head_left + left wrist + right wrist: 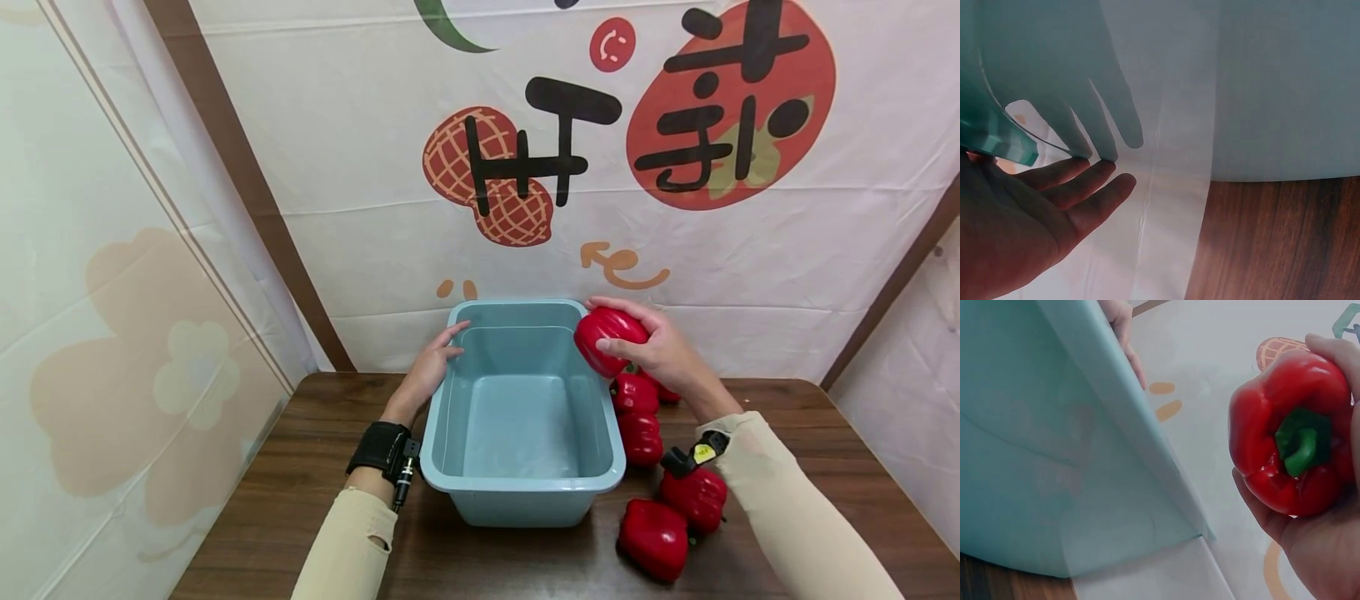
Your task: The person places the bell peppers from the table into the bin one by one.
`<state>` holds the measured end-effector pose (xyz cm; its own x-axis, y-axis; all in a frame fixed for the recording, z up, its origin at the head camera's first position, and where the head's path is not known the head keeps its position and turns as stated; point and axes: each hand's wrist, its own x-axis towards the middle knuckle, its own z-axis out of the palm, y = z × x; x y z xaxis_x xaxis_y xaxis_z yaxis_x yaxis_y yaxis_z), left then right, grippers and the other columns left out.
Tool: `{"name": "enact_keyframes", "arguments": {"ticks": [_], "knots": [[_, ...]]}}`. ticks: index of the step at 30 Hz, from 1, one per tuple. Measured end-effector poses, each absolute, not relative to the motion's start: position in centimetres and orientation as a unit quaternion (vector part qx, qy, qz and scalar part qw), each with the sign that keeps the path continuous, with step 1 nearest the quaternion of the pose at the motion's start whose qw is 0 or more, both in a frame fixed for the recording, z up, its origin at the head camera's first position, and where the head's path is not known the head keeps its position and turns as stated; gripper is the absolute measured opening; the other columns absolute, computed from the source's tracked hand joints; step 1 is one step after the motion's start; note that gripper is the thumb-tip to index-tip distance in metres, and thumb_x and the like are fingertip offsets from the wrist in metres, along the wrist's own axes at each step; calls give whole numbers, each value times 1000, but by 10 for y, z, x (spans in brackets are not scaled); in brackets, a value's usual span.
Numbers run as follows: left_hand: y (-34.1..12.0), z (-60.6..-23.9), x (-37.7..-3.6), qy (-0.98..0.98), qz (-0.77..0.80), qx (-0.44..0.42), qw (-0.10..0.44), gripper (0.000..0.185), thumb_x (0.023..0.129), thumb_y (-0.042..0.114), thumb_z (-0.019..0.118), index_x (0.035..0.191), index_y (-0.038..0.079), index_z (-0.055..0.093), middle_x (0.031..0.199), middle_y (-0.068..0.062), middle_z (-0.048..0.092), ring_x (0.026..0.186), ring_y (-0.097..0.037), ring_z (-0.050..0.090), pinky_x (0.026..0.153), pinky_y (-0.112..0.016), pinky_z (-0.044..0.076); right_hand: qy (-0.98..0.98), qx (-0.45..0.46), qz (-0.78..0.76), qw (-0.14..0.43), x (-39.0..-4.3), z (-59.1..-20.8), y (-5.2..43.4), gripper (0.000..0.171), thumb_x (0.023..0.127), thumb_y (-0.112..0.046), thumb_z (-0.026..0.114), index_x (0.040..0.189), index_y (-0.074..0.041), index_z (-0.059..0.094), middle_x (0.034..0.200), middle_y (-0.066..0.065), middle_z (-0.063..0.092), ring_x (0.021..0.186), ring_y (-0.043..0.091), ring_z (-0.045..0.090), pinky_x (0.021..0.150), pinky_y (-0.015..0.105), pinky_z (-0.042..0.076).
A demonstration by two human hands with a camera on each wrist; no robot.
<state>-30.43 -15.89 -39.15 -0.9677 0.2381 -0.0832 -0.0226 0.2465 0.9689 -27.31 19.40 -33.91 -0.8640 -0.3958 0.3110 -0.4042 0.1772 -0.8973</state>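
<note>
A light blue plastic basin (517, 483) stands on the wooden table. My left hand (426, 375) rests at its left rim, with two digits reaching over the edge. In the left wrist view, the straight fingers (1100, 203) of that hand lie along the basin's outer wall. Just above the basin's right rim, my right hand (663, 350) grips a red bell pepper (611, 337), thumb on the near side and fingers behind it. The pepper's green stem (1302, 450) faces the right wrist camera.
More red bell peppers (639, 437) lie along the basin's right side. Two others (652, 540) sit nearer the front, below my right forearm. A white printed cloth (360, 208) hangs behind the table (300, 500), and another panel (112, 333) stands on the left.
</note>
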Motion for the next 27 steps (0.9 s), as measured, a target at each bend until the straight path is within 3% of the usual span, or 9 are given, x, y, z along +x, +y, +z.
{"name": "enact_keyframes", "arguments": {"ticks": [9, 17, 27], "knots": [[-158, -392, -304, 779, 614, 71, 100, 52, 104, 15, 32, 154, 25, 34, 166, -6, 11, 142, -41, 29, 106, -61, 36, -767, 259, 587, -2, -273, -338, 186, 64, 87, -14, 73, 146, -18, 48, 139, 8, 48, 123, 32, 46, 79, 38, 58], [-158, -389, -303, 783, 608, 66, 114, 53, 104, 15, 31, 157, 23, 29, 166, -7, 8, 141, -42, 30, 100, -51, 43, -768, 258, 586, -7, -272, -339, 180, 66, 86, -15, 75, 146, -20, 48, 142, 9, 48, 124, 33, 46, 78, 39, 58], [-153, -360, -282, 789, 598, 69, 122, 54, 104, 11, 31, 157, 14, 27, 166, -12, 9, 140, -39, 33, 101, -49, 43, -766, 277, 580, -5, -276, -342, 174, 63, 86, -16, 75, 144, -20, 50, 139, 8, 50, 123, 33, 47, 77, 41, 59]]}}
